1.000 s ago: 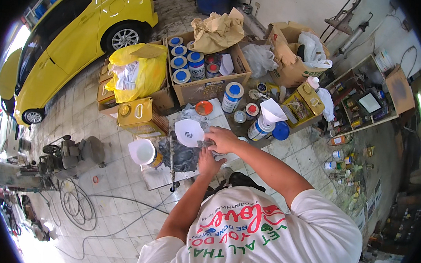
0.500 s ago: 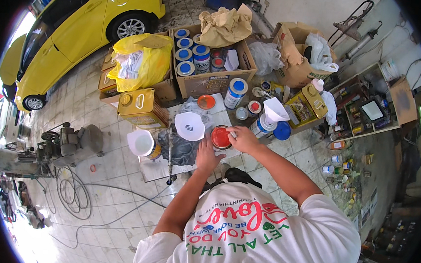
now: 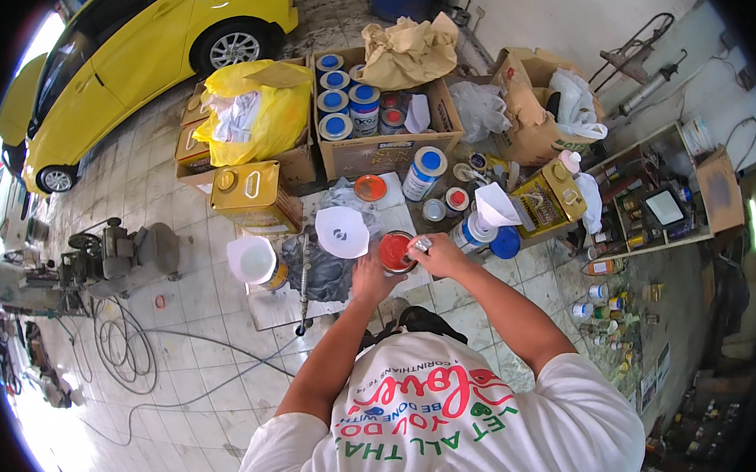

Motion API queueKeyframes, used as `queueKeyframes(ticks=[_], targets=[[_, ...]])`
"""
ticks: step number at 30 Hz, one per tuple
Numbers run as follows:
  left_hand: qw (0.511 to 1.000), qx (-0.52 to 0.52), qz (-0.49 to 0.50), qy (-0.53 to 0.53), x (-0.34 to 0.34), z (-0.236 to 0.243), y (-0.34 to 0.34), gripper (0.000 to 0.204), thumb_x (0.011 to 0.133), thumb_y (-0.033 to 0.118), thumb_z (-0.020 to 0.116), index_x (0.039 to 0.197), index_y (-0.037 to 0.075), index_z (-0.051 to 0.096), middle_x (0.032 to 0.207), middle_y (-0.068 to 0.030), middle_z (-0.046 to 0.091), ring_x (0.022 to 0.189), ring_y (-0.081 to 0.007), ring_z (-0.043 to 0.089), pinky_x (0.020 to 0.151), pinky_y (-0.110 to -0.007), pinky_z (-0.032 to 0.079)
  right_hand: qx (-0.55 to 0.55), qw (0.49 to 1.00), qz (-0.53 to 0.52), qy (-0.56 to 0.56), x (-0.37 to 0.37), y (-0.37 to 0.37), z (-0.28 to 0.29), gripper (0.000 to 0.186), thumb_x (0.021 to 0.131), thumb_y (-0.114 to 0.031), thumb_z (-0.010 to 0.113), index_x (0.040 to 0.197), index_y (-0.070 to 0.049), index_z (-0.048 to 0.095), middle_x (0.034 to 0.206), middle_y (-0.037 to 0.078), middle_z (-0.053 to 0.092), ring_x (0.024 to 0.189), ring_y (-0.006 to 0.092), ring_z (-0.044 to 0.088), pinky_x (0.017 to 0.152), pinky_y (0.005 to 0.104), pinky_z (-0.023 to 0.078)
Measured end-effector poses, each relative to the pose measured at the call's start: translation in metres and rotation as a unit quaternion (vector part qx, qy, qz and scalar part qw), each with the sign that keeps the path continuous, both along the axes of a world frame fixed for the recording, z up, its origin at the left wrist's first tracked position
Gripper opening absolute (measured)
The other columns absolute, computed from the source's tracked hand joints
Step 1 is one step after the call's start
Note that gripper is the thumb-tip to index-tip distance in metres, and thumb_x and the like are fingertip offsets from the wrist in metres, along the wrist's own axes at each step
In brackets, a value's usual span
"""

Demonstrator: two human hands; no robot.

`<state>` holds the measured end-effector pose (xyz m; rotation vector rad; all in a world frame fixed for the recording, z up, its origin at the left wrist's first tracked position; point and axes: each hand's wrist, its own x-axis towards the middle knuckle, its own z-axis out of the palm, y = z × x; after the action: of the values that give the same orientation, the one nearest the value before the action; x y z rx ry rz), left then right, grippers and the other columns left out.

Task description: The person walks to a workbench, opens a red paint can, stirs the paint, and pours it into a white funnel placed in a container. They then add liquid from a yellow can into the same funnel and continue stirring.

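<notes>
An open can of red paint (image 3: 393, 251) stands in front of me on the paper-covered floor. My left hand (image 3: 373, 279) curls against its near left side, the thumb along the near edge. My right hand (image 3: 439, 257) is closed at the can's right rim around a short silvery tool (image 3: 422, 244); its lower end dips toward the paint, and its exact kind is not clear. A white paper cone (image 3: 342, 232) is just left of the can. Beyond lies a round orange-red lid (image 3: 370, 187).
Around the can stand a blue-capped can (image 3: 424, 171), a can topped with a paper cone (image 3: 473, 231), a blue lid (image 3: 506, 242) and a golden tin (image 3: 255, 196). A cardboard box (image 3: 387, 154) of cans is behind. An air hose (image 3: 133, 342) coils at left near a yellow car (image 3: 138, 57).
My right hand has shifted slightly right and down, with the silvery tool now tilted at the can's right rim. My left hand stays against the can. The view has shifted a little.
</notes>
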<state>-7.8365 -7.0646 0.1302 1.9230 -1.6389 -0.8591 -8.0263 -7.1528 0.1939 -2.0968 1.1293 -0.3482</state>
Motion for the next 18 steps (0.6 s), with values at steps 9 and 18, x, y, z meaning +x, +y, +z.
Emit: queueKeyframes(ticks=[9,18], targets=[[1.000,-0.005,0.001,-0.003,0.004,0.002,-0.001,0.118,0.062,0.043,0.098,0.153,0.004,0.034,0.145,-0.0213,0.054,0.135,-0.0413,0.051,0.113,-0.050,0.043,0.030,0.999,-0.011,-0.040,0.006,-0.002,-0.011,0.020,0.097,-0.022,0.068,0.107,-0.005,0.073,0.095,0.018,0.076,0.091,0.0383,0.073,0.081,0.0436,0.058],[1.000,-0.030,0.003,-0.001,0.004,-0.009,-0.001,0.119,0.060,0.044,0.098,0.152,0.002,0.036,0.143,-0.0218,0.055,0.135,-0.0420,0.052,0.111,-0.051,0.043,-0.069,0.997,-0.002,-0.033,0.005,-0.004,-0.008,0.022,0.098,-0.024,0.063,0.098,-0.004,0.071,0.091,0.019,0.074,0.087,0.0416,0.071,0.078,0.0473,0.057]])
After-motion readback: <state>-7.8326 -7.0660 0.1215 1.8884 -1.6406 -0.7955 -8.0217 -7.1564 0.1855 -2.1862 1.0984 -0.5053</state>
